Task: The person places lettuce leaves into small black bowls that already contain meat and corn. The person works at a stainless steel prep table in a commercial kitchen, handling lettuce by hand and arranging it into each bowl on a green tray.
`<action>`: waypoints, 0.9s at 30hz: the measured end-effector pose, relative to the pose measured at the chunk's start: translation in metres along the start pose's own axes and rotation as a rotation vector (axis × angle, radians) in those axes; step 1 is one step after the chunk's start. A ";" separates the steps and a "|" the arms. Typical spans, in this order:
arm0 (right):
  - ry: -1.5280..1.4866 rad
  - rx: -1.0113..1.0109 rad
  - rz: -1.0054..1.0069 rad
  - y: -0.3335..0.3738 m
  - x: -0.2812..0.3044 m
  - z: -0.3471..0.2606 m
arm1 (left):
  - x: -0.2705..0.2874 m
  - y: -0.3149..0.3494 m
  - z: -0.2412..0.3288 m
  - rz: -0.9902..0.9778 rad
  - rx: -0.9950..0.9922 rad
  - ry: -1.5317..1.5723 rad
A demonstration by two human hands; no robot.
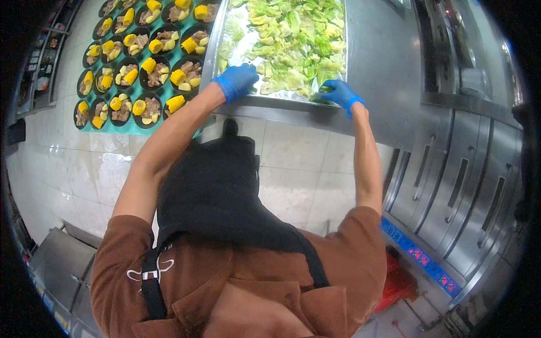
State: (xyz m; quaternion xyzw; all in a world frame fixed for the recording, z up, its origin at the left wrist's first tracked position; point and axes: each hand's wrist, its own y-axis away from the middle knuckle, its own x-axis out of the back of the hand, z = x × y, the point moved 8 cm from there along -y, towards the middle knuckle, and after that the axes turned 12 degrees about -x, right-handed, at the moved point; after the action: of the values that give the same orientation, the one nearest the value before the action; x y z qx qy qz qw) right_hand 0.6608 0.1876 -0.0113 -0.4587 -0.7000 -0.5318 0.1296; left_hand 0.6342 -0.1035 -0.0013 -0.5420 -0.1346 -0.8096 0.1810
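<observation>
Torn pale-green lettuce leaves [296,45] cover most of a shallow metal tray [282,101] in front of me. Both my hands wear blue gloves. My left hand [238,83] is at the tray's near left corner, its fingers curled closed; what they hold, if anything, is hidden. Beside it, a strip of the tray's pale, shiny bottom shows through the leaves. Over the near right corner, my right hand [341,96] has its thumb and fingers closed around a piece of green leaf [325,89].
Left of the tray, a green rack [121,128] carries many black bowls with corn pieces, meat and yellow chunks. The tray rests on a steel counter [383,73]. Steel cabinets with handles [451,180] and a blue control strip [420,256] stand at my right. Below is a tiled floor [293,169].
</observation>
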 end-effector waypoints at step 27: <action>-0.175 -0.377 0.389 -0.039 -0.030 0.004 | 0.044 0.126 -0.071 0.758 0.637 0.729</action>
State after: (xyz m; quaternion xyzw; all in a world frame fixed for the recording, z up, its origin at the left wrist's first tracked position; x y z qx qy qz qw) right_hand 0.6480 0.1753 -0.0571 -0.6446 -0.4961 -0.5761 0.0804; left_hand 0.6157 -0.2521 0.0155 -0.1596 -0.0972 -0.7420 0.6438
